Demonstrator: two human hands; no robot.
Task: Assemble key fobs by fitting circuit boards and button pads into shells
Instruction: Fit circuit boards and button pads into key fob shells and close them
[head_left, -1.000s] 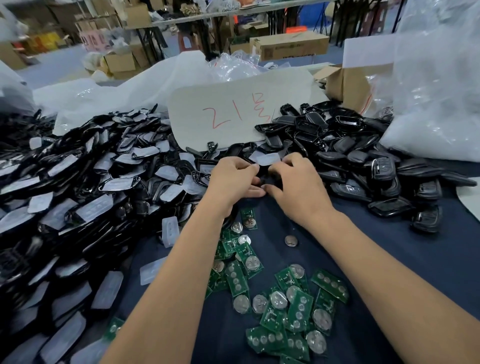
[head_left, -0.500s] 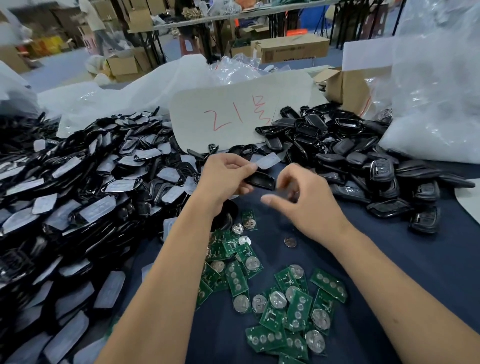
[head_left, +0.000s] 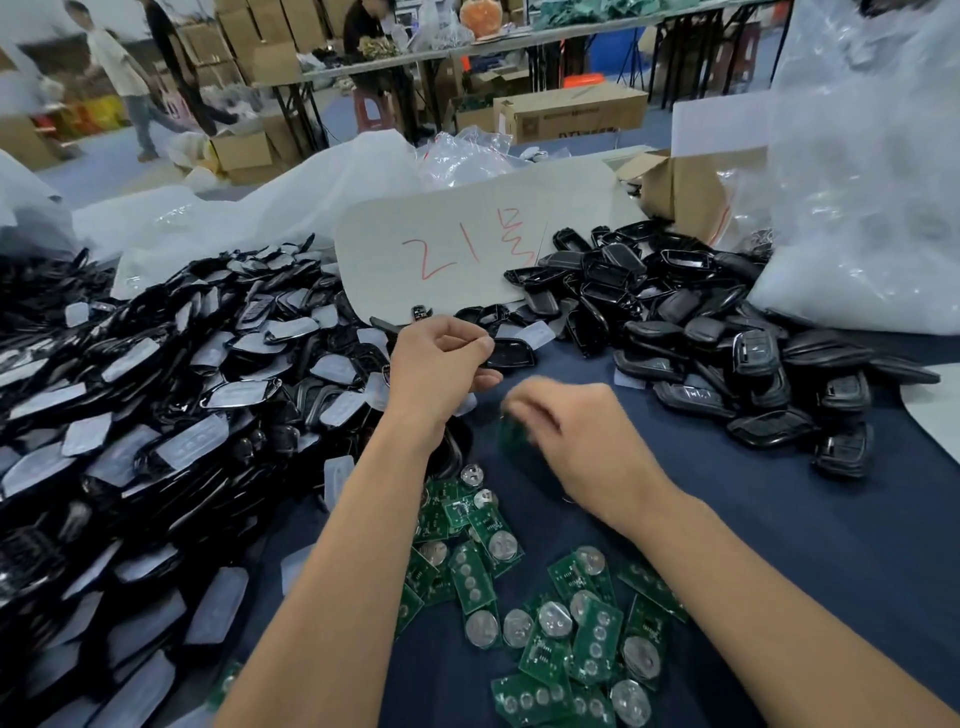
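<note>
Two hands that were pressed together over one shell a second ago have parted. The left hand has stayed up near the far edge of the blue-covered bench, its grip curled round a black shell that juts out to the right of its fingers. The right hand has dropped down and back toward the person; it is blurred, its fingers bent over a green circuit board that shows at their tips, so the grip looks clenched on that board, though the blur hides exactly how the fingers lie. The view has also tilted up, so more of the room behind shows than before.

The loose circuit boards, each with a round silver cell, lie scattered on the cloth between the forearms and near the person. A large heap of black shells with pale button pads covers the left of the bench, and a second heap of dark shells lies at the right.

An open cardboard box sits behind the right heap; what is inside cannot be told. A big clear plastic bag stands at the far right, its contents unclear through the film. A white card with red writing leans between the two heaps, with crumpled white plastic sheeting behind it. Farther back are trestle tables and more cartons, and people walking at the left.
</note>
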